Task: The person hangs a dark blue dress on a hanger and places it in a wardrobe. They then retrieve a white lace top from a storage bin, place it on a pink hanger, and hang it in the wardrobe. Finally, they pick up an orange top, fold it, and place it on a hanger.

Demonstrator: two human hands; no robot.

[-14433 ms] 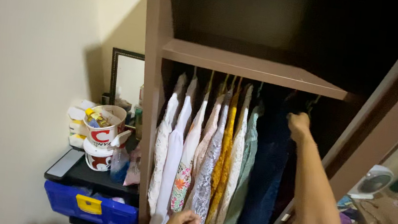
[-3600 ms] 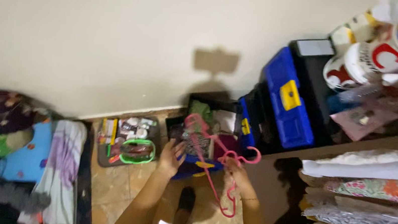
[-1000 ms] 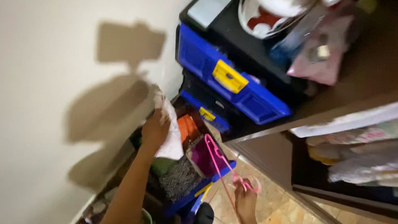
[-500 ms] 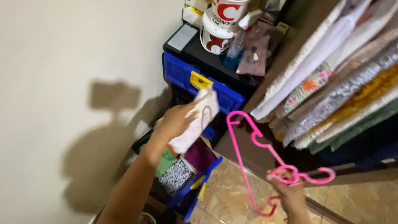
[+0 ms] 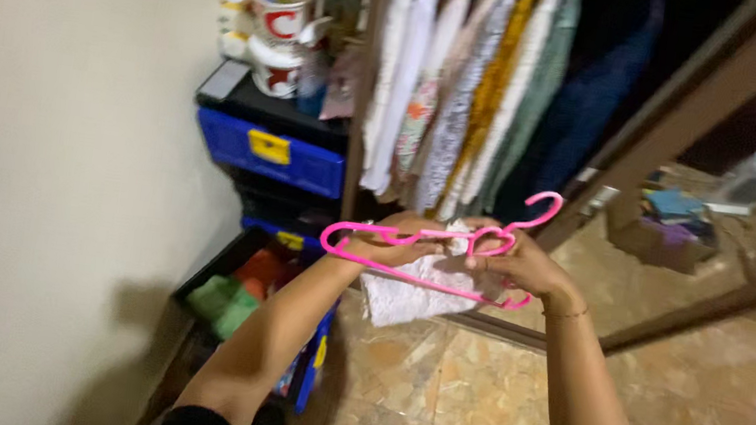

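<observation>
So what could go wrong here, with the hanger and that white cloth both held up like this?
The white garment is bunched between both hands and only loosely draped under the pink hanger, so it might slip to the tiled floor. The left hand and right hand grip hanger and cloth together, so the hook might snag the lacy fabric.

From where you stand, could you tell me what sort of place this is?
Probably a bedroom corner at home: an open brown wooden wardrobe with hanging patterned clothes, stacked blue-and-black plastic drawers beside it, and a pink plastic hanger in both hands.
</observation>
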